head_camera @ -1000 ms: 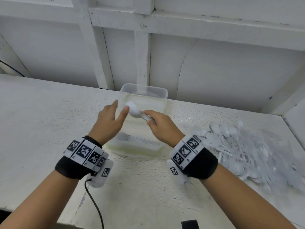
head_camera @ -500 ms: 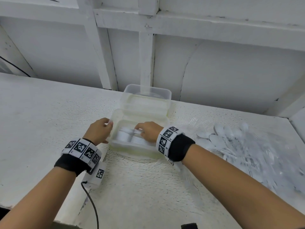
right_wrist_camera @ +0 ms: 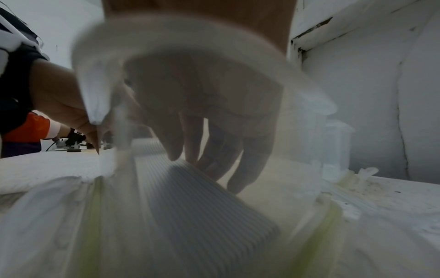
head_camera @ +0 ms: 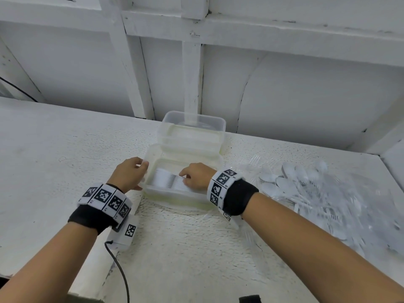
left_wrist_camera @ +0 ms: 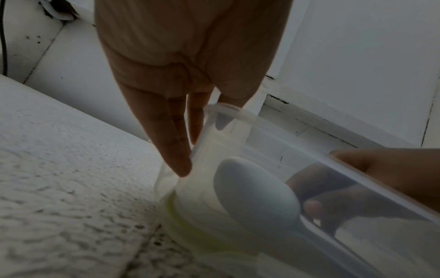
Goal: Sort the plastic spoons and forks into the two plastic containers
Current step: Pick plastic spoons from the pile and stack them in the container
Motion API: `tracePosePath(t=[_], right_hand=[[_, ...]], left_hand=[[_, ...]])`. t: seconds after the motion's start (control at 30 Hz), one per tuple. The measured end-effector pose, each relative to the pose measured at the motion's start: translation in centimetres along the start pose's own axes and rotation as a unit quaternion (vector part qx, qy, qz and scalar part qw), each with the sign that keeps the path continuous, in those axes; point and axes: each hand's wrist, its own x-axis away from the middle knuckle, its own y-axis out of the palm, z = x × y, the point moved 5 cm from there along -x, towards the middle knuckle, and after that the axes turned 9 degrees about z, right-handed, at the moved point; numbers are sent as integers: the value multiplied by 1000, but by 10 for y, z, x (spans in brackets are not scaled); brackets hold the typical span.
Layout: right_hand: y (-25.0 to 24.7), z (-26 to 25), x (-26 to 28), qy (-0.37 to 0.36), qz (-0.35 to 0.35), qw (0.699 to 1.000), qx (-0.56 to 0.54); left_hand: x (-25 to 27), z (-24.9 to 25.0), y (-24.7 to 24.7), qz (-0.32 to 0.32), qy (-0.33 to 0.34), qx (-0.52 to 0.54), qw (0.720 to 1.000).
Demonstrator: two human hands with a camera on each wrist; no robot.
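On the white surface point(head_camera: 65, 149), seen from the head, the left hand point(head_camera: 129, 173) grips the near container point(head_camera: 153, 189) at its wall while the right hand point(head_camera: 196, 174), fingers curled, settles a spoon onto the nested stack point(head_camera: 168, 182) inside; whether it has let go I cannot tell. A second ago that spoon was held above the box. The left wrist view shows a spoon bowl point(left_wrist_camera: 254, 190) through the wall. The right wrist view shows fingertips point(right_wrist_camera: 176, 150) touching the stack. Next: reach for the pile point(head_camera: 317, 189) on the right.
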Motion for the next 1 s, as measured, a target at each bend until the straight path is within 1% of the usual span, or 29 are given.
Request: tracePosePath(t=[0.17, 0.2, 0.27, 0.33, 0.4, 0.47, 0.53, 0.6, 0.7, 0.8, 0.9, 1.0], right_hand=[[-3, 2, 0, -4, 10, 1000, 8], [-6, 3, 2, -4, 14, 1000, 7], [-13, 4, 9, -7, 29, 1000, 1], [-23, 6, 22, -20, 63, 998, -5], [-37, 9, 44, -40, 114, 993, -19], [-50, 16, 74, -53, 162, 984, -45], [-60, 30, 109, -50, 194, 978, -56], [-61, 50, 143, -28, 209, 976, -60], [-50, 89, 190, 32, 211, 974, -70], [-34, 127, 232, 104, 200, 971, -75], [-25, 162, 273, 177, 203, 960, -76], [-17, 189, 306, 233, 200, 950, -51]], left_hand=[[1, -1, -2, -4, -3, -15, 1000], [2, 0, -4, 3, 3, -27, 1000], [8, 7, -10, 37, 37, -61, 997], [16, 18, -16, 88, 96, -73, 989], [29, 35, -20, 133, 167, -66, 975], [50, 56, -18, 165, 251, -46, 953], [77, 79, -10, 172, 339, -25, 925], [104, 98, 8, 144, 404, -12, 903], [132, 118, 47, 68, 453, 11, 889], [152, 129, 95, -35, 470, -2, 882], [168, 134, 143, -138, 474, -70, 867], [181, 138, 179, -204, 473, -137, 846]])
